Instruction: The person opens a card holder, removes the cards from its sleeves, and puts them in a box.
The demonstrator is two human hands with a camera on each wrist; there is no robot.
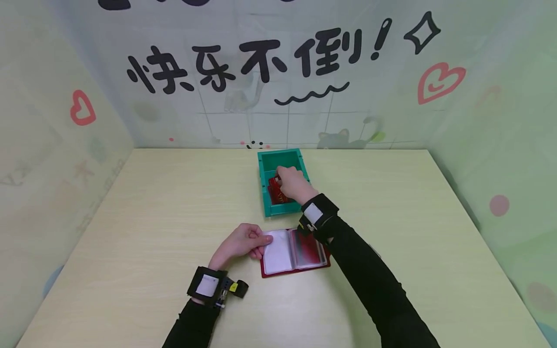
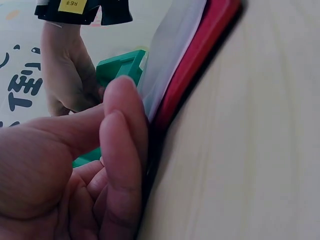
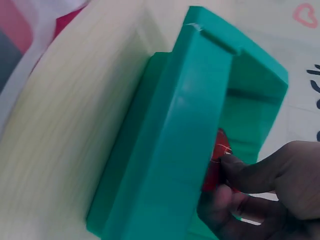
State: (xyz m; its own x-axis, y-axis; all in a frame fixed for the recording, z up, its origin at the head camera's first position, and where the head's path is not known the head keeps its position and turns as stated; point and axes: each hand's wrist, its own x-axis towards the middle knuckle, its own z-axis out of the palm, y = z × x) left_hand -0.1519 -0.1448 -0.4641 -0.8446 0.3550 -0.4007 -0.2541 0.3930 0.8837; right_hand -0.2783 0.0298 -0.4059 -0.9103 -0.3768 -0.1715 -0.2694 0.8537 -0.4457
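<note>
While the pale wooden table [image 1: 130,232] stretches out below, the red card holder [image 1: 294,253] lies open nearest the person, clear sleeves up, one red card showing in its right page. Left hand [image 1: 240,243] sits at the holder's left edge, fingers curled loosely, thumb and fingertip pinching the clear page [image 2: 172,45] against the cover. Black sleeves and wrist-worn cameras on both arms. Just beyond, the green bin [image 1: 263,186] stands almost touching the holder's far edge. Right hand [image 1: 292,183] reaches over the bin's near wall, which hides part of it, fingers bent down inside, gripping a red card [image 3: 216,162]. Behind, a decorated wall with black lettering.
</note>
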